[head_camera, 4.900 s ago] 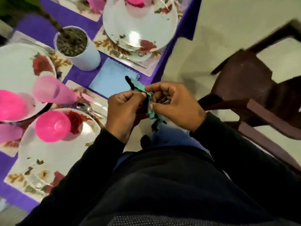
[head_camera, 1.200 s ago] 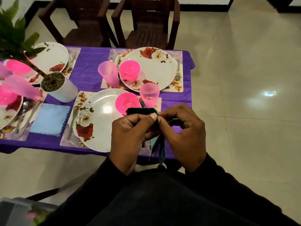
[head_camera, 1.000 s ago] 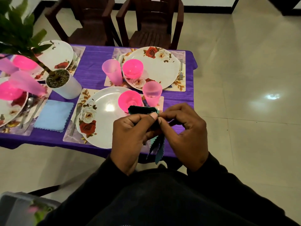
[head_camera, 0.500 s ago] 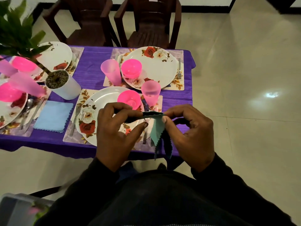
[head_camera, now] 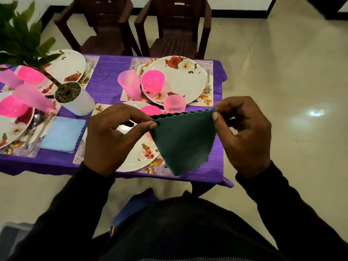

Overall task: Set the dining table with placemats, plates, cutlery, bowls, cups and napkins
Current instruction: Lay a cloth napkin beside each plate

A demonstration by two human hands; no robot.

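The napkin step is going on. The left hand (head_camera: 111, 142) and the right hand (head_camera: 244, 134) are each pinching a top corner of the green napkin (head_camera: 182, 142), holding it spread out in the air over the near plate (head_camera: 139, 155). A blue napkin (head_camera: 62, 134) is already lying to the left. Next, I think, the green one needs laying flat on the tabletop (head_camera: 212, 166) by this plate. I am seeing no writing anywhere.

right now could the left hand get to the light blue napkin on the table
Probably yes, but not yet. The light blue napkin lies flat and uncovered just left of the left hand, nothing between them. That hand is busy pinching a corner of the green napkin, which the right hand also holds.
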